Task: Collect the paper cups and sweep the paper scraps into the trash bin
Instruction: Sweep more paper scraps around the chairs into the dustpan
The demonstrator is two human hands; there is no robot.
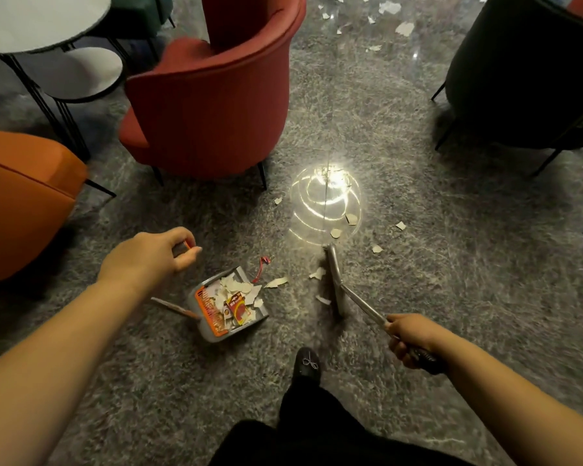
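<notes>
Hands outstretched, left pinching dustpan handle, right gripping broom shaft.

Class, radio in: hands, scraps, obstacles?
Left hand grips dustpan handle; right hand grips broom. Dustpan part-filled; scraps remain. Red chair nearby.

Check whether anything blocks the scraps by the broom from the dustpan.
Nothing visible does. The scraps lie on bare floor between the broom and the dustpan, whose open mouth faces them.
</notes>
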